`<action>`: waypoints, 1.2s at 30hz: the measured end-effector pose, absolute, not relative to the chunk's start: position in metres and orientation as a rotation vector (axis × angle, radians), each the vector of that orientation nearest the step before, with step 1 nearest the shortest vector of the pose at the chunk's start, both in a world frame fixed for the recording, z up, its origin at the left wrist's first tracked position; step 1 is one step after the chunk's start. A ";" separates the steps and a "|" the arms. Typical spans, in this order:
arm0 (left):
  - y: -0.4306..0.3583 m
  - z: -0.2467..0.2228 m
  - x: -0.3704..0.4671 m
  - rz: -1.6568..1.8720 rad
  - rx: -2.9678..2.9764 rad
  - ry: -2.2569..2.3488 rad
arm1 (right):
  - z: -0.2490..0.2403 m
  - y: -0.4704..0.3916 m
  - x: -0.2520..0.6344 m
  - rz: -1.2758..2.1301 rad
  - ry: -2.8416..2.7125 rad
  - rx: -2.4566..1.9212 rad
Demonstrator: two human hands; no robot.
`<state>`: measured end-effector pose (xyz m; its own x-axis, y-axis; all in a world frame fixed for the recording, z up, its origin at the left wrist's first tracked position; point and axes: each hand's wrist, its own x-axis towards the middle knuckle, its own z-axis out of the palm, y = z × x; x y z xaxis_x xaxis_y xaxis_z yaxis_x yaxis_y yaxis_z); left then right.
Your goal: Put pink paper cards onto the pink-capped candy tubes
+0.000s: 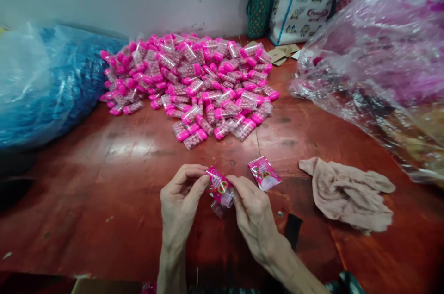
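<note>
Between my two hands is a small clear candy container partly covered by a shiny pink printed sleeve (218, 182); the clear end (218, 209) sticks out below it. My left hand (183, 197) pinches the sleeve's upper left edge between thumb and fingers. On the right side, my right hand (251, 206) grips the sleeve and container with its fingertips. A flat stack of the same pink printed sleeves (264, 173) lies on the table just beyond my right hand. Farther back is a big heap of clear containers with pink caps (194, 71), filled with small pale pink balls.
A plastic bag of blue pieces (52, 81) bulges at the left. On the right are a crumpled pinkish cloth (350, 192) and a large clear and pink plastic bag (374, 62). A white printed tote (305, 7) and a green pouch (259, 7) stand against the wall.
</note>
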<state>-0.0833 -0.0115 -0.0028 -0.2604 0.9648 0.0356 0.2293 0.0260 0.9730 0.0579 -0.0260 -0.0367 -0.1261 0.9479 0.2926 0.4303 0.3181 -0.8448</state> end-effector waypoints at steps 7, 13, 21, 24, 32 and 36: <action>-0.015 -0.011 -0.079 1.330 1.153 1.415 | -0.037 -0.026 0.056 0.665 -1.781 -1.191; -0.018 -0.019 -0.068 1.527 1.029 1.302 | -0.034 -0.029 0.058 0.690 -1.797 -1.178; -0.023 -0.029 -0.091 1.788 0.694 1.469 | -0.032 -0.023 0.076 0.839 -1.412 -1.436; -0.024 -0.027 -0.094 1.783 0.659 1.459 | -0.019 -0.028 0.065 1.085 -1.326 -1.276; -0.027 -0.023 -0.077 1.843 0.738 1.431 | -0.012 -0.034 0.042 1.209 -1.339 -1.188; -0.031 -0.025 -0.067 1.838 0.757 1.411 | -0.016 -0.034 0.041 1.177 -1.387 -1.212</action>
<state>-0.0673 -0.0305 -0.0250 -0.5924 0.8047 0.0381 -0.1711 -0.1719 0.9701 0.0410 -0.0337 -0.0161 -0.0923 0.9946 0.0474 0.1154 0.0580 -0.9916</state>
